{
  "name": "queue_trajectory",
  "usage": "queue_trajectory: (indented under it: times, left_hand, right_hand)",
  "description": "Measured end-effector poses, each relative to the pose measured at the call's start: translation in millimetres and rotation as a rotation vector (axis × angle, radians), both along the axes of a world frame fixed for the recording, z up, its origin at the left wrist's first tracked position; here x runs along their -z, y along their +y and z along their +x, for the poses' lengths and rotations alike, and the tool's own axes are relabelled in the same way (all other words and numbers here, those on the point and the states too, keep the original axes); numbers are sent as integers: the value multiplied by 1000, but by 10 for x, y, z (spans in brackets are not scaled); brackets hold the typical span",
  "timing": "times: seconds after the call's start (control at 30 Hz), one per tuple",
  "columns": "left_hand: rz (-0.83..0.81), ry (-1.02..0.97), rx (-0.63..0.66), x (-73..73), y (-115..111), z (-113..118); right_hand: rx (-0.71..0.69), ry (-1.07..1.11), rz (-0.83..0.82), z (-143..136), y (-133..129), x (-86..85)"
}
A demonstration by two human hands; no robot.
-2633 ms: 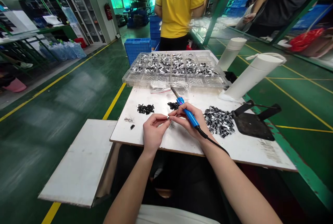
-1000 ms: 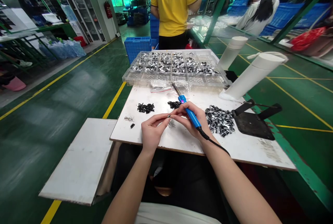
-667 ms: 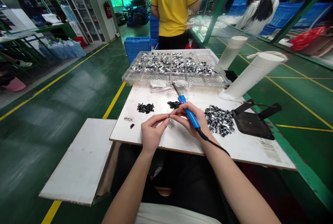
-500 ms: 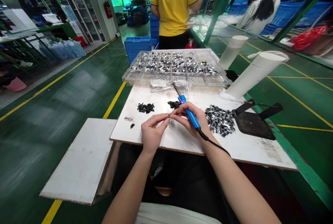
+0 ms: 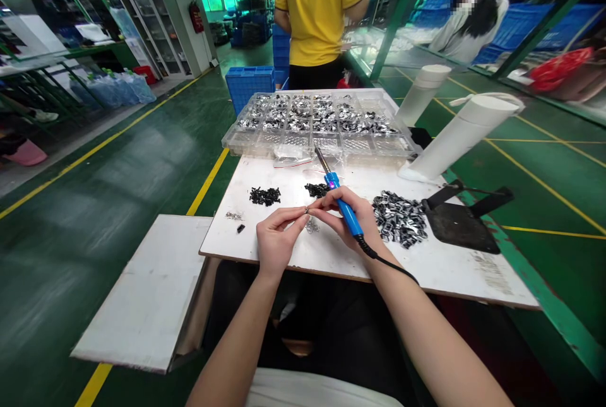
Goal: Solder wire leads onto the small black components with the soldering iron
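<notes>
Bare forearms reach over dark cloth to a flat white tabletop [image 5: 331, 262], its front edge thin, brownish and slightly rough. To the left and lower sits a smooth white panel [image 5: 142, 293], scuffed along its rim. The left hand [image 5: 275, 240] is nearly closed, fingers curled, thumb and forefinger pinching a tiny part [image 5: 307, 211] above the tabletop; its shape is too small to make out. The right hand [image 5: 363, 210] meets it there, fingertips drawn together at the same part — and it also grips a soldering iron [image 5: 349, 214], a smooth blue handle with a slim metal shaft slanting up and away from the part. A black cord [image 5: 395, 266], ribbed where it leaves the handle, runs along the right forearm.

Just beyond the fingertips lies a loose scatter of thin, pale metal bits [image 5: 312, 226]. Farther left is a heap of stubby black pieces [image 5: 265, 196]; to the right, a broad mound of glossy silver-and-black pieces [image 5: 400, 219] spreads beside a flat black metal stand [image 5: 464, 227].

Behind these stands a clear plastic tray [image 5: 367, 147], divided into square compartments, many filled with shiny pieces. Two white tubes [image 5: 466, 135] lean at its right — round-ended, matte. Beyond, a blue ridged plastic crate [image 5: 250, 86] stands near a person in a yellow shirt [image 5: 312, 12].
</notes>
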State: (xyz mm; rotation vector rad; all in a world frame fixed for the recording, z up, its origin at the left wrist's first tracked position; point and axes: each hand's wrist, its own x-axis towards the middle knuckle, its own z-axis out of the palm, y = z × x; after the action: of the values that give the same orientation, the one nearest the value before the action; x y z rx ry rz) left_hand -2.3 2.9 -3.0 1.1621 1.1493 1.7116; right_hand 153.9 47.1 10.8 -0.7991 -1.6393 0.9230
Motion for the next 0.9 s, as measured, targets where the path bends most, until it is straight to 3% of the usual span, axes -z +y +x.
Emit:
queue_trajectory:
  times: [0.53, 0.9]
  left_hand:
    - [-24, -4, 4, 23, -4, -2]
    - [-124, -34, 15, 18, 17, 24]
  right_hand:
    - [-5, -16, 28, -3, 16, 8]
    - [17, -56, 83, 1, 32, 25]
